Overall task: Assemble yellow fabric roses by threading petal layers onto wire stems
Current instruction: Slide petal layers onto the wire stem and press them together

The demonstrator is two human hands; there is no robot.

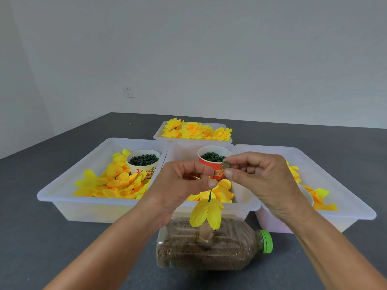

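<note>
Risks we judge: ring [226,165] tiny, could slip from pinch or miss stem [211,188] tip; stem may wobble, petals [207,213] slide off lower end. Ring sits just above and right of stem tip, apart from it. Right hand [259,181] pinches ring between thumb and forefinger. Left hand [184,183] pinches stem mid-length, other fingers curled; petals hang below, over bottle [209,250]. Red cup [213,162] of rings behind, in middle tray [247,206].

A plastic bottle [205,250] with a green cap [266,241], filled with brown grains, was laid sideways on the grey desk [31,237]; a wall socket [129,91] was seen behind.
</note>
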